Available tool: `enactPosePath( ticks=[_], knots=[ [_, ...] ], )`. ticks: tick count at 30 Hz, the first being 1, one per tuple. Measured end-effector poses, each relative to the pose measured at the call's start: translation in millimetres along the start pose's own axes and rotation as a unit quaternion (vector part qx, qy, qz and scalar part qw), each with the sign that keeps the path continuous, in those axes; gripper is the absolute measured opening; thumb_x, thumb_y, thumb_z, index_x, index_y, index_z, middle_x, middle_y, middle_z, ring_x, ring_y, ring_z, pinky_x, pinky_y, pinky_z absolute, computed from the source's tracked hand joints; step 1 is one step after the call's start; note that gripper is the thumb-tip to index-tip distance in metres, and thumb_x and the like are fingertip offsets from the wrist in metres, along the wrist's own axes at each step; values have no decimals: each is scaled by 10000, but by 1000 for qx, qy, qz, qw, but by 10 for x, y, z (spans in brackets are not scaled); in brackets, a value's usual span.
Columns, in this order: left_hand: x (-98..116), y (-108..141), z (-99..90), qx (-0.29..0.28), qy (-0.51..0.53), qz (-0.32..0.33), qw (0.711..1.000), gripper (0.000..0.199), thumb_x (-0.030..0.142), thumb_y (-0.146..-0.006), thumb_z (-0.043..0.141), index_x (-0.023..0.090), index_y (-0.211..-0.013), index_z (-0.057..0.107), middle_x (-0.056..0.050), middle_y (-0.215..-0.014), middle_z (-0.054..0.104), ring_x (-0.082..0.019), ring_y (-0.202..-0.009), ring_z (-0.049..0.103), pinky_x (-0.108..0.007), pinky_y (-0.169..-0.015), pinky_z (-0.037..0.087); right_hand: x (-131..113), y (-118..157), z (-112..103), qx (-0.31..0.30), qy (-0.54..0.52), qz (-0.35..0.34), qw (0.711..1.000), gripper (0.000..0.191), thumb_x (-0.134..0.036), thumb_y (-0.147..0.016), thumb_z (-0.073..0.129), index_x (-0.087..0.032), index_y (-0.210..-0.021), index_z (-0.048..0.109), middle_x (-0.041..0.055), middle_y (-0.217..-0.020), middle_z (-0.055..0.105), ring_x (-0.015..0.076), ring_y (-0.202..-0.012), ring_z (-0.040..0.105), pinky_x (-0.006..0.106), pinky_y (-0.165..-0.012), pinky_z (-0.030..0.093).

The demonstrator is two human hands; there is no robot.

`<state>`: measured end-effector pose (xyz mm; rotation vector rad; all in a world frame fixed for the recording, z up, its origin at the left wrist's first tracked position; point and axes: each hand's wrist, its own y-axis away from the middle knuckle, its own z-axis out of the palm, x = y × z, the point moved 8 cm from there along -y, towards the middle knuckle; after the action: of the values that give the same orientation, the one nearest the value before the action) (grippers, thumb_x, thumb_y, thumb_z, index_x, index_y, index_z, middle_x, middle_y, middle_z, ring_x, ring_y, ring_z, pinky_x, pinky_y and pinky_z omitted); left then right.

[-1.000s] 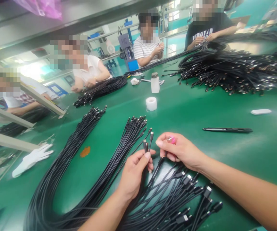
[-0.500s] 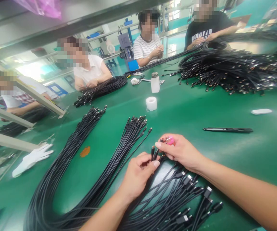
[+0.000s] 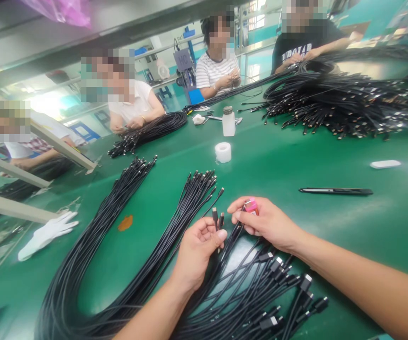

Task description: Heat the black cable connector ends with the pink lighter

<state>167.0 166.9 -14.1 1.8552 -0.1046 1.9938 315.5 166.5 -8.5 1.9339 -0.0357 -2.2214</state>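
Observation:
My left hand (image 3: pixel 200 250) is closed on black cables, whose connector ends (image 3: pixel 215 218) stick up between thumb and fingers. To its right, my right hand (image 3: pixel 260 217) has its fingers closed round other black cables and a small pink item (image 3: pixel 251 207). A gap separates the two hands. Below them, many cables with metal-tipped plugs (image 3: pixel 278 267) fan out over the green table (image 3: pixel 267 172). A bundle of black cables (image 3: pixel 168 241) curves round to the left of my left hand, its plug ends pointing away from me.
A black pen-like tool (image 3: pixel 335 191) and a white oval piece (image 3: pixel 385 164) lie at the right. Farther back are a white roll (image 3: pixel 223 152), a white bottle (image 3: pixel 228 123) and a large cable pile (image 3: pixel 331 99). A white glove (image 3: pixel 48 234) lies left. Several people sit across the table.
My left hand has moved slightly left and down, away from my right hand, with cable ends in its grip. My right hand has barely moved.

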Motion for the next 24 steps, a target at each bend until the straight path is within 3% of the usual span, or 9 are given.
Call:
enactPosePath(
  ticks=[3, 7, 12, 15, 17, 22, 24],
  knots=[
    [1, 12, 31, -13, 4, -5, 1000, 294, 327, -743, 783, 136, -883, 610, 19, -708, 546, -79, -610, 521, -204, -612, 421, -20, 1, 26, -23, 26, -19, 999, 267, -367, -786, 686, -171, -957, 631, -45, -648, 539, 66, -473, 360, 222, -460, 263],
    [-18, 32, 63, -29, 8, -11, 999, 316, 300, -703, 817, 154, -809, 558, 40, -653, 539, -77, -591, 529, -196, -606, 413, -41, 11, 60, -42, 80, -54, 994, 367, -400, -710, 784, -179, -966, 642, -54, -631, 528, 88, -537, 418, 235, -536, 339],
    [-28, 34, 85, -44, 16, -13, 999, 320, 296, -714, 811, 158, -819, 543, 41, -646, 540, -78, -586, 521, -197, -591, 395, -58, 19, 7, 15, 131, -69, 989, 283, -456, -774, 719, -186, -824, 650, -26, -638, 562, 99, -533, 445, 238, -526, 356],
    [-22, 22, 72, -37, 24, -12, 999, 301, 302, -752, 783, 155, -825, 531, 42, -645, 526, -73, -583, 516, -193, -586, 382, -20, 10, -50, 55, 117, -41, 991, 355, -509, -856, 601, -184, -711, 605, -21, -583, 547, 88, -455, 407, 235, -460, 306],
    [-22, 16, 71, -37, 25, -13, 999, 295, 303, -765, 773, 153, -828, 528, 40, -646, 525, -71, -584, 513, -192, -586, 380, 7, 3, -62, 61, 104, -25, 992, 368, -506, -857, 596, -182, -684, 584, -20, -567, 544, 83, -427, 391, 233, -439, 286],
    [-27, 19, 74, -37, 24, -14, 999, 277, 297, -784, 758, 148, -833, 529, 35, -661, 526, -70, -596, 514, -196, -602, 389, 2, 4, -46, 44, 91, -27, 995, 250, -432, -842, 623, -183, -844, 642, -14, -649, 583, 82, -447, 410, 228, -446, 306],
    [-25, 20, 72, -36, 27, -14, 999, 278, 296, -784, 759, 149, -824, 527, 40, -662, 515, -68, -593, 513, -195, -597, 386, -4, 11, -45, 43, 95, -27, 994, 285, -453, -845, 619, -179, -764, 617, -26, -588, 539, 82, -439, 392, 230, -446, 296]
  ],
)
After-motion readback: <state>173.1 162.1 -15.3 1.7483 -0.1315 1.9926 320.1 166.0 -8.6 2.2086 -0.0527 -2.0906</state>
